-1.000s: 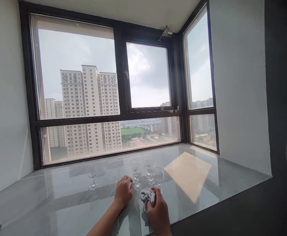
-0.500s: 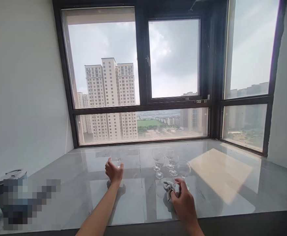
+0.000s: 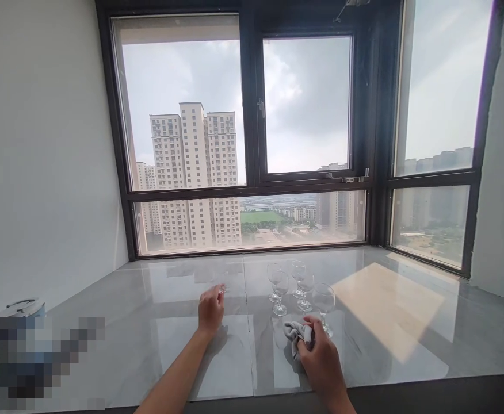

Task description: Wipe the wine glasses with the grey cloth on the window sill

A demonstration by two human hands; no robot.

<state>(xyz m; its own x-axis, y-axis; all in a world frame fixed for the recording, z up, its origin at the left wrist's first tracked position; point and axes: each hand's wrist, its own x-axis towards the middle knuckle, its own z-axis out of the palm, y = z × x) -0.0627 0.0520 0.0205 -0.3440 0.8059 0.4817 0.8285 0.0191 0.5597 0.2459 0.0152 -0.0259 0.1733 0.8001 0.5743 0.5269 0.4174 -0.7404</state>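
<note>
Handling glassware with a cloth at the ready seems to be the step in hand: the right hand [image 3: 323, 359] clutches a crumpled grey cloth [image 3: 294, 332] over the sill [image 3: 133, 342], while the left hand [image 3: 211, 310] has its fingers curled by a faint clear glint, and I cannot tell whether they grip a glass. The next move calls, I judge, for a light pinch kept clear of the stemmed glasses [image 3: 280, 283] to that hand's right. These are transparent, round-bowled and upright, four clustered beyond the cloth and a larger glass [image 3: 323, 298] just beside the right fingertips
</note>
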